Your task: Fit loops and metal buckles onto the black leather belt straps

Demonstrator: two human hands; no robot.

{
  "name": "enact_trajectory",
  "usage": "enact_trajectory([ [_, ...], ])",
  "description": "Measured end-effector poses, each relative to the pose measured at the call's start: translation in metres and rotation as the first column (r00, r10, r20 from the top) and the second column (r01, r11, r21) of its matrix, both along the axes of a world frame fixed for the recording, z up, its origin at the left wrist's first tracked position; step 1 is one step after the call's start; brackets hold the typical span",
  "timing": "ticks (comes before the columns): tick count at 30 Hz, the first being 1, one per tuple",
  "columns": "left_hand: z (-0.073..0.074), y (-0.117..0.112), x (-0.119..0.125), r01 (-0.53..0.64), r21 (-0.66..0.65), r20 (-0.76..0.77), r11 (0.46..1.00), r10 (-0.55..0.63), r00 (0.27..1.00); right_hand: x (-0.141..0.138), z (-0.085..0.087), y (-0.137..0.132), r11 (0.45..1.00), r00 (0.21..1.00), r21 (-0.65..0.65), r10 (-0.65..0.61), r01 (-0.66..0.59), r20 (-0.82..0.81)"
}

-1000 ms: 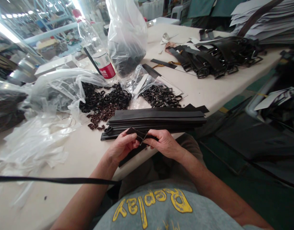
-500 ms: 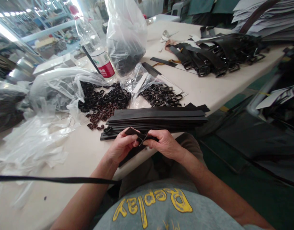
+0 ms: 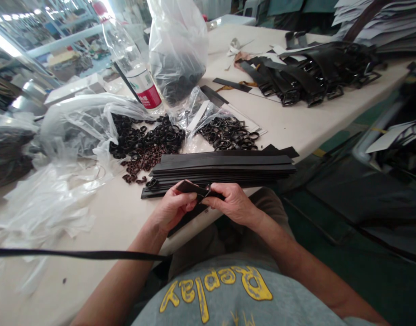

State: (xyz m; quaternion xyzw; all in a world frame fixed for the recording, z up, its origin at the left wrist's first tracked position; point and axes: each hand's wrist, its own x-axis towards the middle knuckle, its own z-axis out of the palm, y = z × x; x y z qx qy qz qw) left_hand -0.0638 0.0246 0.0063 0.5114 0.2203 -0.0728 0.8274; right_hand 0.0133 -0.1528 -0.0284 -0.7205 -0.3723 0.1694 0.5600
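So the left hand [image 3: 176, 204]'s got its fingers pinching a black strap [image 3: 188, 186], and the right hand [image 3: 233, 203]'s fingers are clamped on the dark material at the other side, with a buckle-like bit between them, too small to make out properly. That strap's by the near edge of the surface [image 3: 117, 215], right in front of a stack of black strips [image 3: 224, 170]. Beyond the stack there's loose black loops [image 3: 150, 136], some brown ones [image 3: 142, 164] and a labelled bottle [image 3: 145, 88].

The grey-green shirt [image 3: 236, 301] bears yellow "Replay" lettering [image 3: 201, 296].
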Motion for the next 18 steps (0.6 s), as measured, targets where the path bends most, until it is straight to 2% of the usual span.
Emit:
enact_trajectory([
  [9,0.0016,0.0001,0.0016,0.009,0.111,0.073,0.994,-0.017,0.997,-0.0003,0.0027,0.0,0.998,0.999,0.03,0.048,-0.048,0.024],
  [15,-0.0013,0.0014,0.0004,-0.005,0.31,0.131,0.951,-0.038,0.991,0.0004,-0.0024,0.0012,0.998,0.997,0.055,0.026,-0.03,0.074],
  [18,-0.0033,0.0027,0.0004,-0.023,0.355,0.157,0.935,-0.036,0.987,0.0007,-0.0036,0.0011,0.999,0.997,0.034,0.021,-0.024,0.08],
])
